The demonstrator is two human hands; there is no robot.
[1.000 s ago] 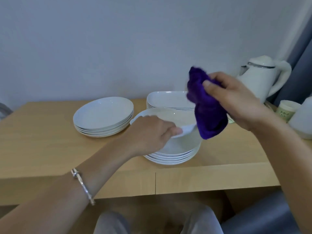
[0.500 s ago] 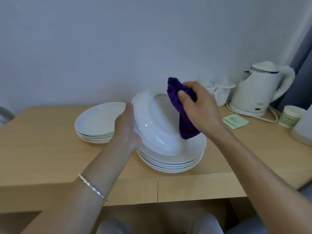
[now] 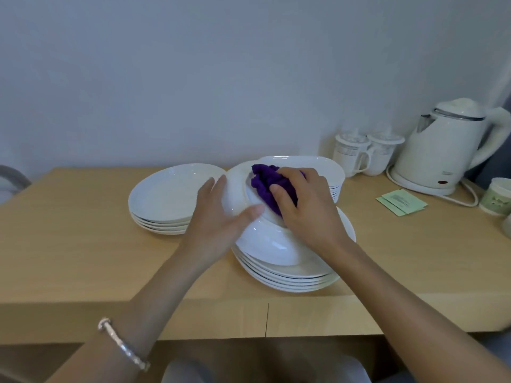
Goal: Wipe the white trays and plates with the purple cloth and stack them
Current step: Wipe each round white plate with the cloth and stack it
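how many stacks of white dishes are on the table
3: the left plate stack, the front plate stack under the held plate, and the tray stack behind it, partly hidden.

left hand (image 3: pixel 218 217) grips tilted plate (image 3: pixel 260 244) | right hand (image 3: pixel 307 205) presses purple cloth (image 3: pixel 265 181) into it | plate over stack (image 3: pixel 290 277) near desk (image 3: pixel 83 258) front edge

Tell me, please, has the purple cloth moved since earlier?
Yes: the purple cloth came down and left onto the tilted plate above the front stack.
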